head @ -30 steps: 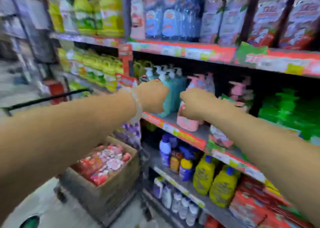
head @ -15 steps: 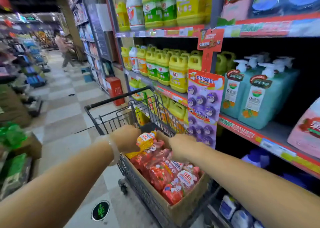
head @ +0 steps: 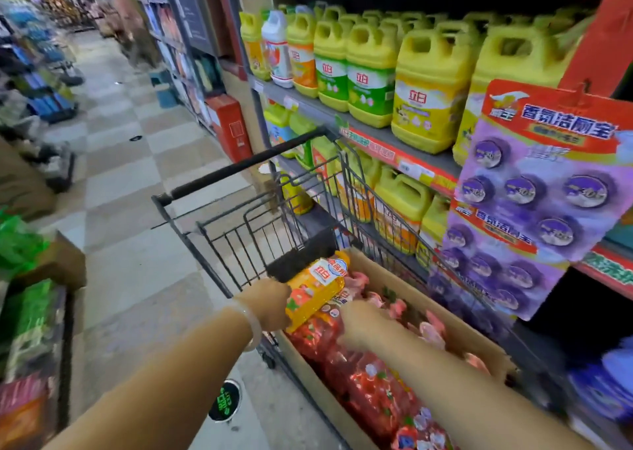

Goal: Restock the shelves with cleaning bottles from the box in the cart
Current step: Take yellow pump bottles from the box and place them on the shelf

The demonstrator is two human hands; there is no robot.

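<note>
A cardboard box [head: 442, 312] sits in the wire cart [head: 239, 233], packed with several red cleaning bottles [head: 373, 388] that have pink pump tops. My left hand [head: 270, 304] grips an orange-yellow bottle [head: 315, 287] at the box's near-left corner and holds it tilted above the others. My right hand [head: 363, 323] reaches down among the red bottles in the box; its fingers are hidden behind the hand and I cannot tell whether they hold anything.
Shelves on the right carry rows of yellow detergent jugs [head: 428, 83]. A purple hanging card of toilet blocks [head: 534, 203] dangles over the box's far side. A person [head: 123, 14] stands far down the tiled aisle. Boxes with green goods [head: 30, 278] stand at the left.
I have turned from the shelf with the pump bottles down to the cart. My left hand has lifted the orange-yellow bottle slightly, and my right hand has sunk deeper among the red bottles.
</note>
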